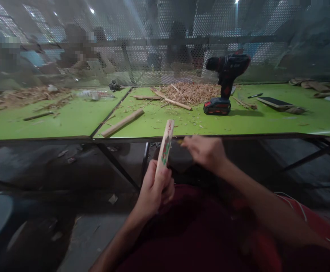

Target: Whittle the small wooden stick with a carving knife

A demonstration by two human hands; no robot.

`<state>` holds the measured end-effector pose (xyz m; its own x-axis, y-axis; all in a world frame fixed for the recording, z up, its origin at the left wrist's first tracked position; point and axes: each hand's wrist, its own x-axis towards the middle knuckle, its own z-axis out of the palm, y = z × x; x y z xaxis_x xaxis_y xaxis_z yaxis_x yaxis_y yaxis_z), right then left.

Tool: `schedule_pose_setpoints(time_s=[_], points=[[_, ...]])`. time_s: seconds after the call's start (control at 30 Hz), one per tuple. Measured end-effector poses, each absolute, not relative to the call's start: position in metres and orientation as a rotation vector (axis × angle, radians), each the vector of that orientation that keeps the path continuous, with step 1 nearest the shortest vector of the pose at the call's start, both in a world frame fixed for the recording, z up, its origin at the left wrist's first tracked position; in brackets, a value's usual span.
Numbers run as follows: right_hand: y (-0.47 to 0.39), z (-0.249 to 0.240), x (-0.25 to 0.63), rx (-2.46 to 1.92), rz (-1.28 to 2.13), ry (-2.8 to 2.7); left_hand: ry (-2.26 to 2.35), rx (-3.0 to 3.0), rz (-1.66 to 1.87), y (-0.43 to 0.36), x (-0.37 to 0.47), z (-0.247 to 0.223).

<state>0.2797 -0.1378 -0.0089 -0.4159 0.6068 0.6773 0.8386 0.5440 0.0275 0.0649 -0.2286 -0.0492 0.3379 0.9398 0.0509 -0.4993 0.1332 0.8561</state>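
The left hand (156, 185) grasps the lower part of a pale wooden stick (165, 141), with the fingers wrapped around it. The stick is in front of the near edge of the green desk (170, 131), tilted, with its free end pointing up and away from the person. Red and green marks (166, 149) are on the face which we can see. The right hand (207, 151) is just beside the stick, not touching it. Its fingers are clenched, and they seem to pinch a small yellowish object (181, 142); the picture is too blurred here to tell what it is.

The step in hand appears to be fine work on the marked face of the stick. To do it well, I think the left hand should hold firmly and low, so that the marked part is free and does not turn. The right hand should make short and light movements, always with control, and away from the left fingers. Since the upper end has no support, strong pressure could make the stick swing; resting it against the desk edge could give more stability.

On the desk, a wooden rod (122, 122) lies near the front edge, and a cordless drill (226, 81) stands upright on its battery beside a heap of wood shavings (195, 92). These are well apart from the right hand and do not disturb its movement.
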Motion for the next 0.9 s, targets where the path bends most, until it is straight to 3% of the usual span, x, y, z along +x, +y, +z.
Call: schedule_pose_setpoints(time_s=[0.1,0.23,0.47,0.7,0.9], points=[[-0.128,0.013,0.312,-1.300,-0.544,-1.854,0.533,0.909,1.037,-0.238,0.065,-0.051],[-0.147,0.033,0.321,-1.243,-0.349,-1.825,0.421,0.922,1.035,-0.236,0.071,-0.053],[-0.189,-0.009,0.266,-1.056,0.064,-2.141,0.525,0.916,1.048,-0.228,0.080,-0.049],[-0.202,-0.026,0.255,-1.044,-0.299,-2.287,0.699,1.019,1.189,-0.229,0.086,-0.055],[-0.182,-0.025,0.264,-1.058,-0.326,-2.299,0.652,1.001,1.157,-0.230,0.084,-0.055]])
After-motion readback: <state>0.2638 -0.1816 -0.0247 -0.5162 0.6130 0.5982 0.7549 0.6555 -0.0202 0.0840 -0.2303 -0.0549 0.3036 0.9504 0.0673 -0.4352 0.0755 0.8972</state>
